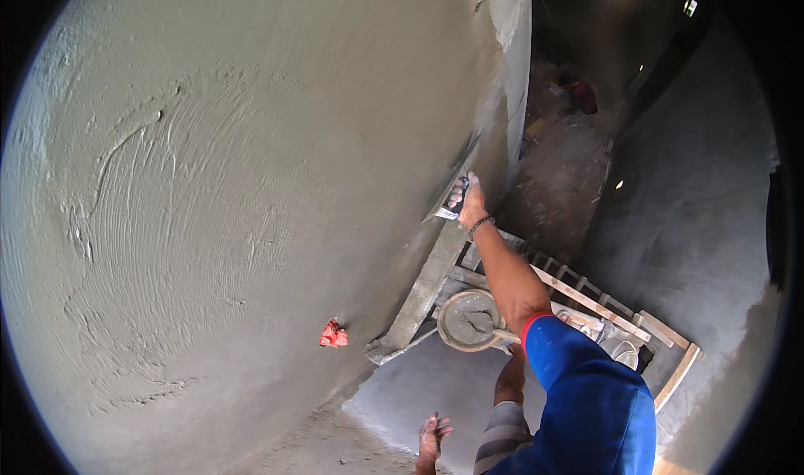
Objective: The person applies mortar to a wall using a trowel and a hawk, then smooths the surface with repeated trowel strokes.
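My right hand, with a dark bracelet at the wrist, is closed round the handle of a plastering trowel. The trowel's blade lies against the grey plastered wall, close to the wall's right edge. Curved ridges and rough streaks mark the wet plaster at the left, while the surface near the trowel looks smoother. Low in the view, my left hand is empty, its fingers apart. A round basin of grey mortar stands below my right forearm.
A wooden scaffold with boards and slats carries the basin, and white containers stand at its right. A crumpled red piece sticks out at the wall's lower part. Rubble-strewn floor lies far below, beside another grey wall.
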The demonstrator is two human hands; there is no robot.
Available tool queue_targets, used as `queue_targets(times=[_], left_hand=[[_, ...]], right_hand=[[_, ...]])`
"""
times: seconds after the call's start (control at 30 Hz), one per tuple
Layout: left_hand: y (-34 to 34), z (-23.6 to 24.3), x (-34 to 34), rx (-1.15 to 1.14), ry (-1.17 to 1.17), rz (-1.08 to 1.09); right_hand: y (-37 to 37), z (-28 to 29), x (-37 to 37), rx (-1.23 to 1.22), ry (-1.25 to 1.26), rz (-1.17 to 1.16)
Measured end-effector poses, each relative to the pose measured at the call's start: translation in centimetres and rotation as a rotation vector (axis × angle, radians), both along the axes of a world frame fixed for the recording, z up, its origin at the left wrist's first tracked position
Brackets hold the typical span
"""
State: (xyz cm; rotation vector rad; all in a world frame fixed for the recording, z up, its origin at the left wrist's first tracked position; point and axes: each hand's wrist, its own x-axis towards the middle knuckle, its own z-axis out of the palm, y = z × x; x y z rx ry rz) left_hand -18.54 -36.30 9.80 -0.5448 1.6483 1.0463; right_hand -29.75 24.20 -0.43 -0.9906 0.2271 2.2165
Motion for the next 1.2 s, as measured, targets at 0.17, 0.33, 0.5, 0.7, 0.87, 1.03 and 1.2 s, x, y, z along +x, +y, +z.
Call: queue_targets(times=[0.17,0.33,0.5,0.7,0.87,1.03,1.2], left_hand=[[0.3,0.8,-0.3,0.023,0.006,0.029],[1.6,1.2,-1.1,0.045,0.025,0.022],[3.9,1.0,-1.8,0.064,-0.008,-0.065],[5.0,1.4,-2.7,0.132,0.046,-0.033],[6.0,1.9,-2.2,0.139,0.083,-0.051],[5.3,1.7,-1.6,0.130,0.101,-0.058],[3.8,0.3,1.7,0.103,0.217,-0.017]], right_hand=[[-0.2,6.9,-1.1,0.112,-0.034,0.042],[-0.9,21.2,-1.8,0.343,-0.179,-0.005],[-3.3,36.5,-1.3,0.764,-0.280,-0.095],[-10.3,51.0,-2.3,1.475,-0.746,-0.173],[-18.3,52.9,-3.7,1.744,-0.417,-0.240],[-27.3,49.7,-4.1,1.931,-0.352,0.094],[-33.4,44.4,-3.0,1.787,0.078,0.260]])
